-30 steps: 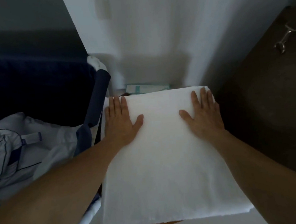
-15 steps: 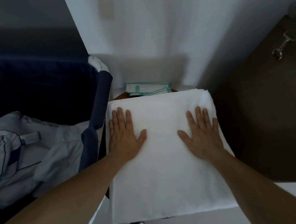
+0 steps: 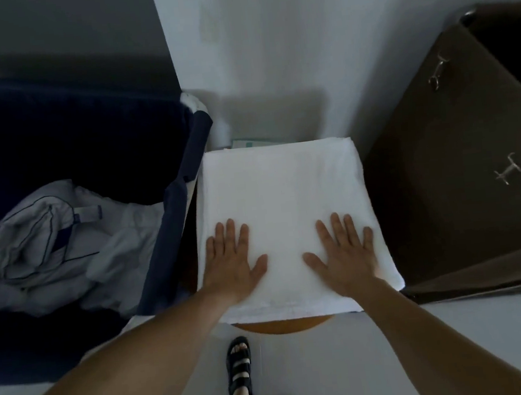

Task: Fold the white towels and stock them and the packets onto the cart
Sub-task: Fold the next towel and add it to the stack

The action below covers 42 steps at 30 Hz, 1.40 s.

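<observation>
A deep navy fabric bin filled the left, soft-sided, with crumpled pale linen piped in dark thread lying inside; no writing could be read on its small tag. On the right stood a dark brown cabinet with metal handles. Between them a white towel, folded into a thick rectangle of nubby terry, covered a round wooden bench, whose rim showed only at the near edge. The left hand and right hand lay flat on the towel's near half, each grip wide, fingers spread, holding nothing. A teal-striped packet peeked out just behind the towel, its print illegible.
</observation>
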### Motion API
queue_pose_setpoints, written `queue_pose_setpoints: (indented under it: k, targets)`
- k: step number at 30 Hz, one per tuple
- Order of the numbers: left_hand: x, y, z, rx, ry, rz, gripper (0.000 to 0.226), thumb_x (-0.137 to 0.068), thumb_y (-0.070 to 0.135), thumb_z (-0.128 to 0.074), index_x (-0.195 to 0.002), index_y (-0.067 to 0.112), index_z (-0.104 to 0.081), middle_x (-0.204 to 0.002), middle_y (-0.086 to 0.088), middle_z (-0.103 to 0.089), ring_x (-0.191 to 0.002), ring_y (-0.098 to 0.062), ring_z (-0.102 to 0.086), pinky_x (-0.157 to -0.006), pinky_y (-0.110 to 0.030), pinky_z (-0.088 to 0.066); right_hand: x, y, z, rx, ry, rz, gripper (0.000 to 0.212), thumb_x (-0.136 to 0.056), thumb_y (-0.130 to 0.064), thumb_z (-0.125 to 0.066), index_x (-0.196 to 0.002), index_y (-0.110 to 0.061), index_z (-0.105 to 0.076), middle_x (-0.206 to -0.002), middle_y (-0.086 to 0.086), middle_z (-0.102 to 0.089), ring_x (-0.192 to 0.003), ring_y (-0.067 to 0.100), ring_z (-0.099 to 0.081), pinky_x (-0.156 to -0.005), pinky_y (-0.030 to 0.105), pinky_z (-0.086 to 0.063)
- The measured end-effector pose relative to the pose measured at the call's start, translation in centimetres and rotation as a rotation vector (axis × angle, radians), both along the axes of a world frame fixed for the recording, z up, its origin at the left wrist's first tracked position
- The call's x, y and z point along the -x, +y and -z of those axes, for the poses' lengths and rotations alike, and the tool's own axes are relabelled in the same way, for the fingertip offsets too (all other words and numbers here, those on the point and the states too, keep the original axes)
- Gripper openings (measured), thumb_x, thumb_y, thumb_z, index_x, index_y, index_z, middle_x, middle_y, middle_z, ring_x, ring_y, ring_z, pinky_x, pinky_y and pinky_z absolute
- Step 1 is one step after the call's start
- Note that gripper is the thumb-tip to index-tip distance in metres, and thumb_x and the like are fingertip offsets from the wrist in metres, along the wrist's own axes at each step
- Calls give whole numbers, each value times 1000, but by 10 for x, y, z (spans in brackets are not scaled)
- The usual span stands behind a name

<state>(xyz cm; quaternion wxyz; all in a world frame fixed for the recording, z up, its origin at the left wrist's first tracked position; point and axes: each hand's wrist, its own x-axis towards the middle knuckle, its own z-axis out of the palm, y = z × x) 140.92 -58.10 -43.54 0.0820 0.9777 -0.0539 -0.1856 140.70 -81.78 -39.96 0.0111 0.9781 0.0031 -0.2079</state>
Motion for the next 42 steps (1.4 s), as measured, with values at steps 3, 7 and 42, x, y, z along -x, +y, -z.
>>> queue_pose_setpoints:
  k: [3, 7, 42]
  targets:
    - [7, 5, -26, -6, -28, -14, 95, -74, 72, 15, -154, 21, 22, -159, -8, 31, -146, -31, 30, -121, -49, 11, 5, 9, -18, -15, -54, -34, 116, -55, -84, 33, -157, -31, 15, -164, 4, 25, -150, 26, 25, -119, 57, 14]
    - [11, 35, -76, 23, -142, -54, 77, -97, 64, -9, -156, 21, 14, -163, -3, 23, -149, -25, 24, -123, -47, 6, -1, 46, -55, -42, -121, -100, 109, -60, -82, 31, -155, -32, 19, -162, 2, 29, -149, 26, 27, -121, 57, 9]
    - [-128, 505, 228, 47, 80, -193, 82, -89, 61, -21, -150, 10, -38, -159, -12, -30, -149, -32, -22, -117, -53, -23, -259, 525, 307, -316, 474, -221, 111, -85, -55, -69, -158, -26, 10, -167, 0, 11, -152, 24, 12, -121, 55, -13]
